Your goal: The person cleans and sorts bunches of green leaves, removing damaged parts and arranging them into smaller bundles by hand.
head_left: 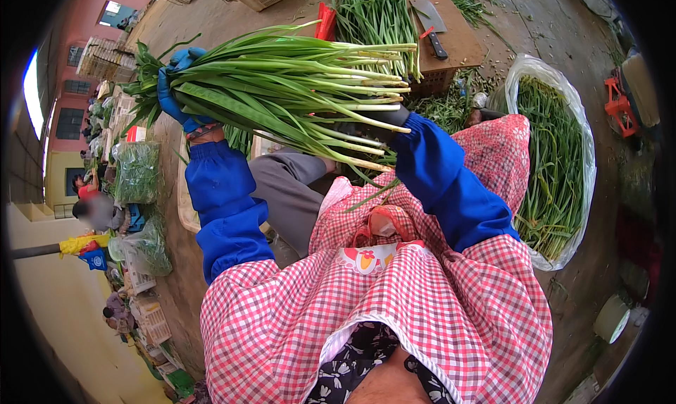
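A large bunch of green garlic, with long flat leaves and pale stalks, lies crosswise in front of me, raised above my lap. My left hand, in a blue glove, is closed round the leafy end at the left. The stalk ends fan out loosely toward the right. Under those stalks is my right hand in a dark glove, at the lower part of the bunch. Stalks cover most of its fingers, so its grip is hidden. Blue sleeves cover both my forearms.
A cleaver rests on a brown board beyond the bunch, beside piled greens. At the right stands a plastic-lined container of greens. Leaf trimmings litter the floor. Wrapped greens and a person are at the far left.
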Demonstrator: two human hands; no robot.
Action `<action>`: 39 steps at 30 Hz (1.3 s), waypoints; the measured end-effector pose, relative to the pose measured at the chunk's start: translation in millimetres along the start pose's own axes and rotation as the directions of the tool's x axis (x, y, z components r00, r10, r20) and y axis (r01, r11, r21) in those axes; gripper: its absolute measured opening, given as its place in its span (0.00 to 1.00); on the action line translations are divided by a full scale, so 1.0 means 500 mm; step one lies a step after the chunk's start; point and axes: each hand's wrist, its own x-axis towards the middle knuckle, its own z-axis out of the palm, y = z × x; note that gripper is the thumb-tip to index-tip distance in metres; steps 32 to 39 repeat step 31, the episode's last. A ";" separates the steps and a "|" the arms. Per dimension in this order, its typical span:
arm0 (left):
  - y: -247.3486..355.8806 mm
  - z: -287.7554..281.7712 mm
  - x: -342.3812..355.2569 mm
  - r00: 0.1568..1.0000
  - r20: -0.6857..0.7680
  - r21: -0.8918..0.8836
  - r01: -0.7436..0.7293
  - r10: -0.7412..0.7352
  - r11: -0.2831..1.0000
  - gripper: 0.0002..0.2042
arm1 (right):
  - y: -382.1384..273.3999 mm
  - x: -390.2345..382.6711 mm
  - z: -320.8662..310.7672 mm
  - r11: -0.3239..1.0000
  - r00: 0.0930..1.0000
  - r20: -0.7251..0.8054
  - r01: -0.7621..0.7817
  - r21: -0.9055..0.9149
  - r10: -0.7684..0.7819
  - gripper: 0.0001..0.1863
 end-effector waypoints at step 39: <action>0.061 -0.012 -0.002 1.000 0.017 0.261 -0.017 0.013 0.965 0.18 | -0.006 0.002 -0.030 0.872 0.923 -0.035 -0.375 -0.314 0.384 0.18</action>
